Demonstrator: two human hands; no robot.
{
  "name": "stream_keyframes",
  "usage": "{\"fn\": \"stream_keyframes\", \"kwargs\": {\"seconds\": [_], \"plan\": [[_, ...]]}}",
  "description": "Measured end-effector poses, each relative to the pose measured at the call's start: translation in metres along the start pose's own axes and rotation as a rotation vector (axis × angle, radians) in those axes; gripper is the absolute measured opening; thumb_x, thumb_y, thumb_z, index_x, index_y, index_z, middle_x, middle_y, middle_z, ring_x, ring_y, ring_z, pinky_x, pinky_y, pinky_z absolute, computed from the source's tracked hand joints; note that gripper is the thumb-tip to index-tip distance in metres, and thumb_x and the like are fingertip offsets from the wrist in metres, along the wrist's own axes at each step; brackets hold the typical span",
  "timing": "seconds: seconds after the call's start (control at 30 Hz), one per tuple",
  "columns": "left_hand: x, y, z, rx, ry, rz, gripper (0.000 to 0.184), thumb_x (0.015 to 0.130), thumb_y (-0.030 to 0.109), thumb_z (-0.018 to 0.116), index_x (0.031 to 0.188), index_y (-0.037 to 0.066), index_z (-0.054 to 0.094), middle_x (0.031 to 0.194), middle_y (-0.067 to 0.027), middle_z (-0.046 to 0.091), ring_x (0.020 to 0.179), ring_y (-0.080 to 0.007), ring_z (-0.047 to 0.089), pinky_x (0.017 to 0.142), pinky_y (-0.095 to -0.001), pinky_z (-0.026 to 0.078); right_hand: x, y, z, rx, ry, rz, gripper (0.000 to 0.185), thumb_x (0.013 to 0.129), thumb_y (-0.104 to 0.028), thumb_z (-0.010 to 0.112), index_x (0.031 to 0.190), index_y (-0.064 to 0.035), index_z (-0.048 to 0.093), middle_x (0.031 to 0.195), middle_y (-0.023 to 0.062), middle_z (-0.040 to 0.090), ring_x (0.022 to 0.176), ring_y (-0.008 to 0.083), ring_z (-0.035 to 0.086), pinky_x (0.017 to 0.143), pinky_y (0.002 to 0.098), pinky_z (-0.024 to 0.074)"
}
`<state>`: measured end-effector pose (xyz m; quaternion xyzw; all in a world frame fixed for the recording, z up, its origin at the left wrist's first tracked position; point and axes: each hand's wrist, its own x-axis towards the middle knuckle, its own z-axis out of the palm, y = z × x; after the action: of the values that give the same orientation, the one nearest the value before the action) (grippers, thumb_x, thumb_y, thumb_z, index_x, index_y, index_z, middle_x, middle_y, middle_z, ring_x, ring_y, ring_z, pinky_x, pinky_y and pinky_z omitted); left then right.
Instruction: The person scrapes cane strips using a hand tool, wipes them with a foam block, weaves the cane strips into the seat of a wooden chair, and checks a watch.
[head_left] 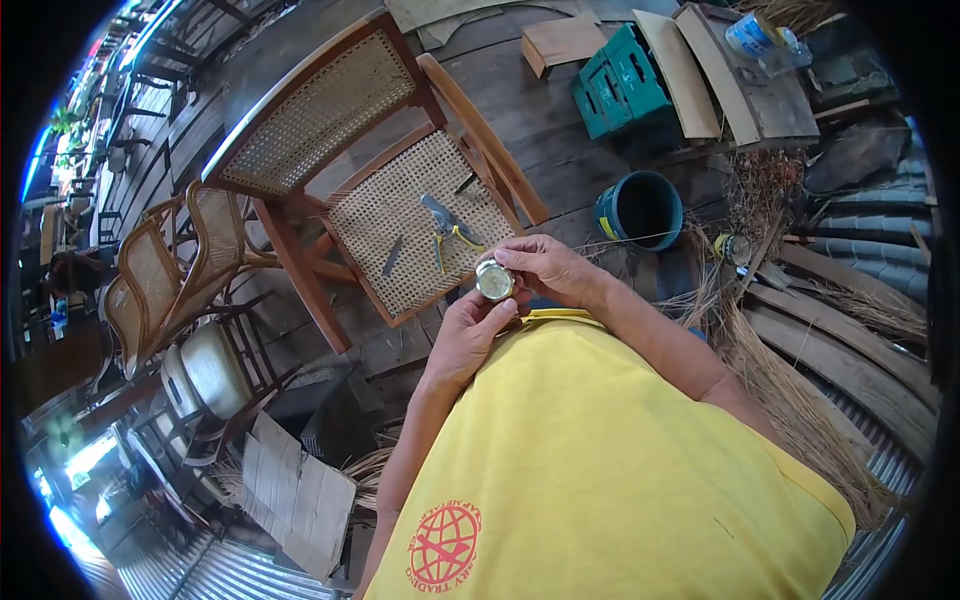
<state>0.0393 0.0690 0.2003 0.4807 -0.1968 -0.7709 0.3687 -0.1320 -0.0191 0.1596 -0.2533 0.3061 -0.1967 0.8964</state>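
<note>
Both my hands are closed around a small round container [494, 281] with a shiny rim and a pale top. My left hand [473, 330] grips it from below left, and my right hand [555, 270] has thumb and fingers on its upper right edge. Just beyond them stands a wooden chair [285, 225] with a woven cane seat [375, 210]. Pliers with grey and yellow handles [447, 232] lie on the seat. A thin dark blade-like tool [392, 256] and another small dark tool [466, 183] lie there too.
A dark green bucket [641, 212] and a teal crate [625, 82] stand to the right on the plank floor. Cane strands [790, 400] and curved boards [840, 360] lie along the right. More rattan chairs [165, 270] and cardboard [295, 490] are at left.
</note>
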Motion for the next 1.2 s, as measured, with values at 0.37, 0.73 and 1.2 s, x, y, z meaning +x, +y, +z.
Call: {"fn": "stream_keyframes", "kwargs": {"seconds": [0.37,0.73,1.2], "plan": [[0.005,0.005,0.002,-0.029,0.004,-0.091,0.027,0.098,0.020,0.064,0.117,0.001,0.064,0.102,-0.0075,0.071,0.087,-0.0108,0.067,0.078,-0.0260,0.056,0.005,0.011,-0.001,0.026,0.115,0.053,0.029,0.102,-0.027,0.056,0.111,-0.0033,0.068,0.077,-0.0023,0.062,0.062,0.0027,0.054,0.053,0.0184,0.0453],[-0.004,-0.003,-0.005,-0.073,0.029,-0.062,0.028,0.095,0.020,0.068,0.116,0.001,0.064,0.103,-0.0070,0.071,0.088,-0.0116,0.067,0.078,-0.0264,0.055,0.007,0.015,0.005,0.043,0.069,0.133,0.034,0.104,-0.030,0.052,0.115,-0.0016,0.066,0.094,0.0044,0.069,0.079,0.0082,0.068,0.069,0.0239,0.0593],[-0.014,-0.008,-0.015,-0.057,0.035,-0.100,0.025,0.099,0.015,0.061,0.119,0.000,0.061,0.120,-0.0127,0.067,0.101,-0.0138,0.067,0.087,-0.0280,0.056,-0.039,0.134,-0.169,-1.207,0.441,0.269,0.043,0.094,-0.041,0.057,0.112,-0.0039,0.068,0.112,0.0201,0.069,0.104,0.0326,0.066,0.090,0.0410,0.0503]]}}
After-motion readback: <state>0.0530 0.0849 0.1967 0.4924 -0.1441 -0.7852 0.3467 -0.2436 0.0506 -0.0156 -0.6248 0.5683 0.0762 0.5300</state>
